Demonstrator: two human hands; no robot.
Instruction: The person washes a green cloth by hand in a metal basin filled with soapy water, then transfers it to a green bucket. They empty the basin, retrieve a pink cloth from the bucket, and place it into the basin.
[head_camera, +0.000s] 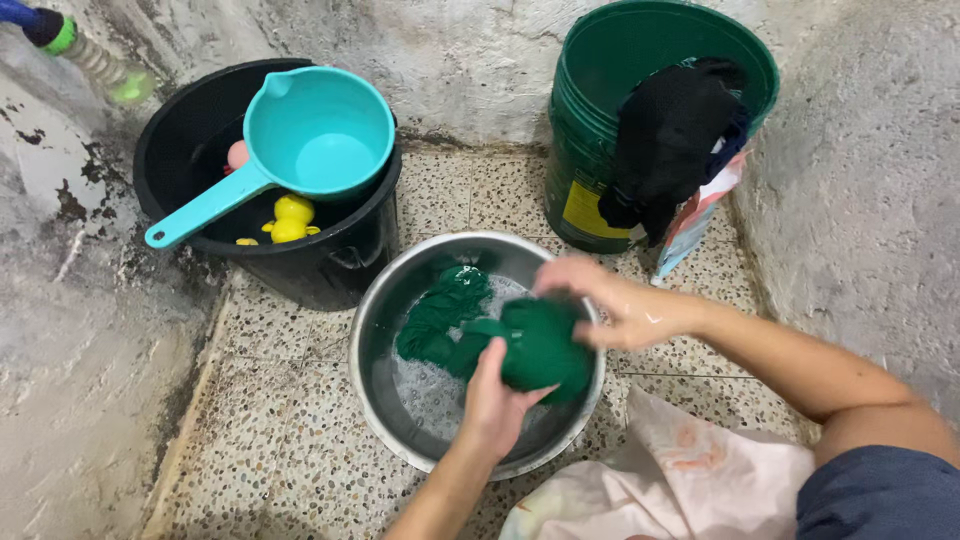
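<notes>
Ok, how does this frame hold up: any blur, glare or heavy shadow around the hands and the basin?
Head view: light is soft and even, with no hard shadows. The right hand is slightly motion-blurred; the left hand is sharper. Both grip the green cloth over the steel basin, whose rim shows only mild sheen. The soapy water glints faintly. The hose nozzle in the top left corner looks smeared.

A home washing corner; terrazzo floor (290, 440); buckets (600, 150); stained walls (870, 150).
</notes>
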